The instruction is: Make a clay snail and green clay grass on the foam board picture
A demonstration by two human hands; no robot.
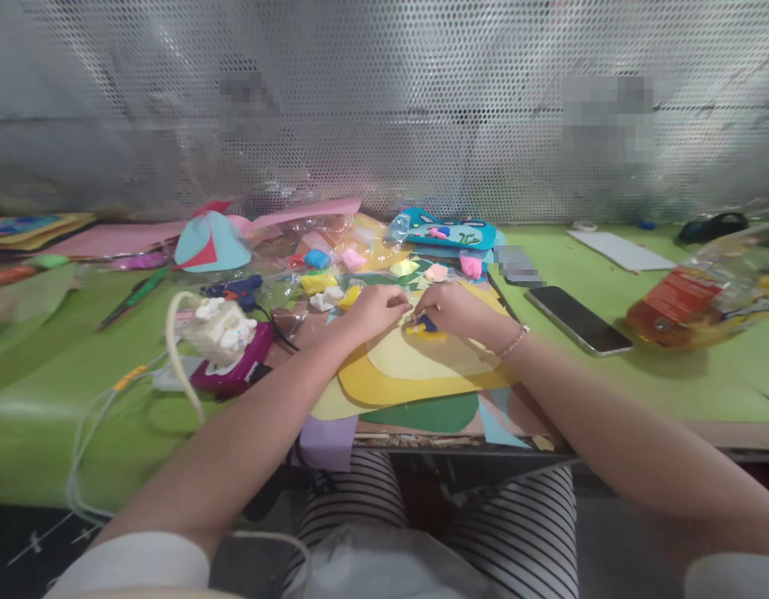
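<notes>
My left hand (384, 306) rests over the yellow layered paper (390, 384), its fingers bent and pressed together; anything between them is too small to name. Close to its right, my right hand (440, 306) has its fingertips pinched at a small blue and yellow figure (429, 326) lying on the pale yellow sheet. Whether the fingers grip the figure or something tiny on it is hidden. Just beyond the hands lie soft lumps of modelling clay: yellow (319, 283), white (326, 299), pink (470, 266) and blue (317, 259).
Right of the paper lie a black phone (577, 319) and a bottle of amber liquid (677, 304). On the left are a purple power block (235, 366) with a cable, a glue gun (235, 291) and scissors (133, 298). A blue decorated piece (450, 230) lies at the back.
</notes>
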